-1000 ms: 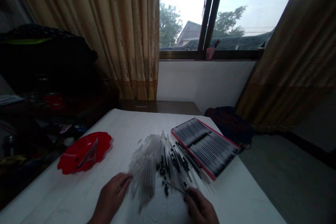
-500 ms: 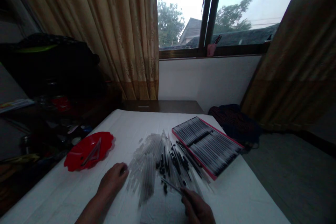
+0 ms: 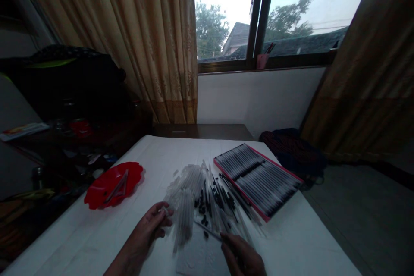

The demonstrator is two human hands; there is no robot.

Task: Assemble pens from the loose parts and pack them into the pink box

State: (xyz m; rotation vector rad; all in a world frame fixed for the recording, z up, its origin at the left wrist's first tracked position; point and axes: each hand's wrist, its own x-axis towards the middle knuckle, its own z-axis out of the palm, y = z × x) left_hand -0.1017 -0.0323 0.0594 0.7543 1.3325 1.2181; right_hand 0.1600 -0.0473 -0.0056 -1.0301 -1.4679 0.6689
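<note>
My left hand (image 3: 152,223) is at the left edge of a pile of clear plastic tubes (image 3: 184,207), its thumb and fingertips pinched on a small clear piece. In my right hand (image 3: 241,254) is a thin dark pen-like stick (image 3: 208,229), its tip pointing left over small black caps (image 3: 202,208). Dark pen parts (image 3: 223,196) lie fanned out right of the tubes. A red-edged tray (image 3: 258,177) holds rows of pens behind them. Below the pile, between my hands, lies a pale flat pad (image 3: 200,256).
A red scalloped dish (image 3: 97,192) with a clear triangular item stands at the left of the white table (image 3: 80,241). Dark clutter and a red can (image 3: 80,128) are farther left. Behind the table are a low cabinet (image 3: 213,131), curtains and a window.
My left hand has moved right to the tubes, and its fingers now pinch a small clear piece. My right hand still holds the stick, its tip slightly farther left.
</note>
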